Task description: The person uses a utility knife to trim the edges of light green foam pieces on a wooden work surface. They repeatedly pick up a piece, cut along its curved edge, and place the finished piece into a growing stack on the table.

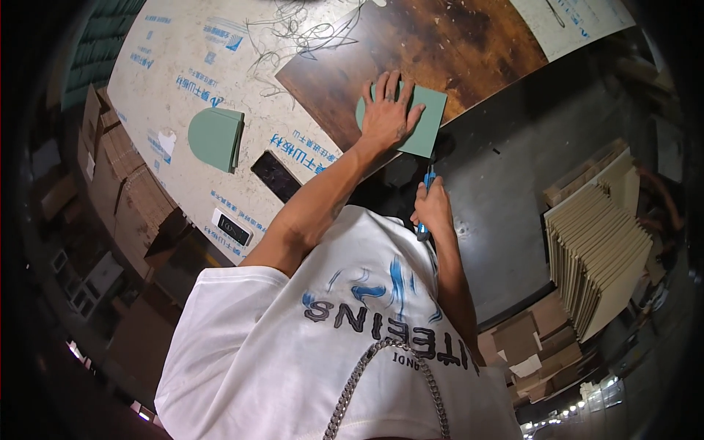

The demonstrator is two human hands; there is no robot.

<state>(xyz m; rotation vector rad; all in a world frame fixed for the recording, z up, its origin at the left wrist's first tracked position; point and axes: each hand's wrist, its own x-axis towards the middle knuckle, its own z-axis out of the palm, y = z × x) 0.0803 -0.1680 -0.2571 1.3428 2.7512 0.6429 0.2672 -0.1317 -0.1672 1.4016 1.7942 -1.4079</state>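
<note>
My left hand (388, 114) lies flat with its fingers spread on a green sheet piece (427, 121), which has one rounded end and a straight right side. Beneath that piece is a brown, stained board (455, 51), and the piece's lower corner juts past the board's edge. My right hand (434, 205) is closed round the blue handle of a slim tool, perhaps a utility knife (428, 180). Its narrow tip points up toward the green piece's lower corner; whether they touch, I cannot tell. Farther left, a small stack of similar green rounded pieces (214, 139) rests on the table.
Near my left forearm a dark phone (276, 176) and a small white device with a dark screen (233, 229) lie on the white printed table (165, 81). Loose thread (301, 33) tangles at the far side. Stacked boards (598, 242) stand right; cardboard (136, 169) is piled left.
</note>
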